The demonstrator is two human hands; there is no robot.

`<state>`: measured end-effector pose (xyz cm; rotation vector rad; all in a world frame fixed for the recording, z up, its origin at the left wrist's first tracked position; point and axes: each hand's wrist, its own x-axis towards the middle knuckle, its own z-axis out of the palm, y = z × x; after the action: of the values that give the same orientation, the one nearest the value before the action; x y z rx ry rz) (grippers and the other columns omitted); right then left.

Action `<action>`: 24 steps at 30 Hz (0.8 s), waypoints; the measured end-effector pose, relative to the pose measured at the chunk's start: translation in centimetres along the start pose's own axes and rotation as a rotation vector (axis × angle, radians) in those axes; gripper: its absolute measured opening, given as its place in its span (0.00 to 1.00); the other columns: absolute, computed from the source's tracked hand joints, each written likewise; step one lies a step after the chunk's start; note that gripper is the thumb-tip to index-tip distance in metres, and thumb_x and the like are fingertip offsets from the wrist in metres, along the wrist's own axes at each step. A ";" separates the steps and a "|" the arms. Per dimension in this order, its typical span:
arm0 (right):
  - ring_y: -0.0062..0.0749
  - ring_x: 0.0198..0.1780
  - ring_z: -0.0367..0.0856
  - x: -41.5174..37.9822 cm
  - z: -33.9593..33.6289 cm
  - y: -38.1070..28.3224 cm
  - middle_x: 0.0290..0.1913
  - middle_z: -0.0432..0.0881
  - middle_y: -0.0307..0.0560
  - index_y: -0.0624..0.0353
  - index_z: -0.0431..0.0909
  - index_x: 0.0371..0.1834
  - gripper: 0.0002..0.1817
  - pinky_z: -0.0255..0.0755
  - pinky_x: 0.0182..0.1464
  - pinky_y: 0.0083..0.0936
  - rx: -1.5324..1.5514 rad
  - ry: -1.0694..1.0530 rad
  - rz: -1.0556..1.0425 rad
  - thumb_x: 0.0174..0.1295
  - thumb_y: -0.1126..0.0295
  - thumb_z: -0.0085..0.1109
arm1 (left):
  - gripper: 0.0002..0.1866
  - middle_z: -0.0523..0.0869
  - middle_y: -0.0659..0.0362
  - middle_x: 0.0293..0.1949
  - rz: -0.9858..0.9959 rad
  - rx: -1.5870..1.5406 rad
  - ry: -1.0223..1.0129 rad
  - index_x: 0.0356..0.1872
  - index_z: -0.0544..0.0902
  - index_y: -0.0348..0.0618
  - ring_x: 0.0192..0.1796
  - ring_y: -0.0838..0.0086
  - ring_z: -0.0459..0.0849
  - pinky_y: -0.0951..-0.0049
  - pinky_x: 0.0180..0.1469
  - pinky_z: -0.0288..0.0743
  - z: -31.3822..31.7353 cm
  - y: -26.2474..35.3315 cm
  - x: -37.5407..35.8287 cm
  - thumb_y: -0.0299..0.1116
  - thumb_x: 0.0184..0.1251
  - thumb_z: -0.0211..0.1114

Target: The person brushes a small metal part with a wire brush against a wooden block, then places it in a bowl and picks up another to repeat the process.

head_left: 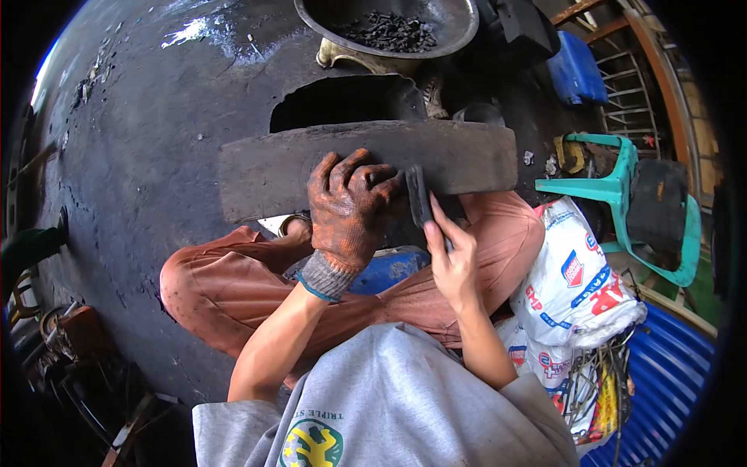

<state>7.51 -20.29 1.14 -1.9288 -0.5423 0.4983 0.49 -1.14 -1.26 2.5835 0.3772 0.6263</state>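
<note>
Pinching a narrow black bar with squared edges (419, 196) between the thumb and fingers of our bare right hand (454, 265), we have its far end over the long, weathered wooden plank (467, 156). Our left hand (342, 206), in an orange-stained knit glove, is bent over the plank near the bar, fingers curled and slightly apart; whether they grip anything underneath, we cannot tell. Small black pieces (393, 33) lie in the wide, round metal basin (459, 23), while our bar looks unbroken. How much is done or left, we cannot judge.
</note>
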 end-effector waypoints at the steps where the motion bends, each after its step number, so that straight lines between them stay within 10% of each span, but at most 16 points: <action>1: 0.33 0.66 0.87 -0.8 -0.4 0.3 0.68 0.89 0.62 0.70 0.79 0.75 0.24 0.78 0.68 0.28 0.014 0.022 -0.059 0.83 0.67 0.63 | 0.26 0.90 0.64 0.59 0.002 -0.003 0.011 0.58 0.94 0.63 0.74 0.56 0.81 0.39 0.79 0.64 0.0 0.1 0.0 0.40 0.53 0.82; 10: 0.18 0.48 0.84 3.0 -2.0 -2.2 0.53 0.95 0.53 0.63 0.81 0.75 0.24 0.80 0.56 0.23 -0.068 -0.119 0.185 0.83 0.63 0.64 | 0.25 0.88 0.64 0.62 0.054 0.041 0.017 0.60 0.91 0.61 0.75 0.59 0.77 0.40 0.80 0.64 -0.1 0.1 -0.4 0.39 0.59 0.80; 19: 0.30 0.63 0.89 3.7 -2.9 -1.0 0.66 0.90 0.63 0.64 0.83 0.74 0.24 0.80 0.64 0.26 -0.085 0.084 0.039 0.83 0.61 0.64 | 0.25 0.89 0.62 0.63 0.051 0.027 0.030 0.60 0.92 0.62 0.74 0.57 0.80 0.40 0.80 0.64 0.1 0.4 -0.3 0.43 0.59 0.82; 23: 0.27 0.54 0.92 3.9 -1.8 -0.5 0.59 0.93 0.63 0.64 0.83 0.74 0.23 0.84 0.57 0.27 -0.091 -0.008 -0.229 0.83 0.63 0.64 | 0.23 0.89 0.62 0.63 0.074 0.000 0.057 0.60 0.92 0.61 0.73 0.57 0.81 0.41 0.80 0.64 0.0 -0.2 -0.8 0.42 0.61 0.81; 24: 0.28 0.50 0.93 3.4 -2.2 -1.1 0.57 0.94 0.63 0.64 0.82 0.74 0.23 0.85 0.53 0.29 -0.216 -0.090 -0.020 0.83 0.64 0.63 | 0.22 0.88 0.62 0.62 0.057 0.032 0.098 0.59 0.91 0.61 0.72 0.58 0.81 0.42 0.79 0.64 -0.7 -0.6 -0.9 0.41 0.62 0.81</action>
<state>11.34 -19.51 2.61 -2.1107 -0.6966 0.5333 -0.70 -0.66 -1.34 2.6082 0.3491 0.7743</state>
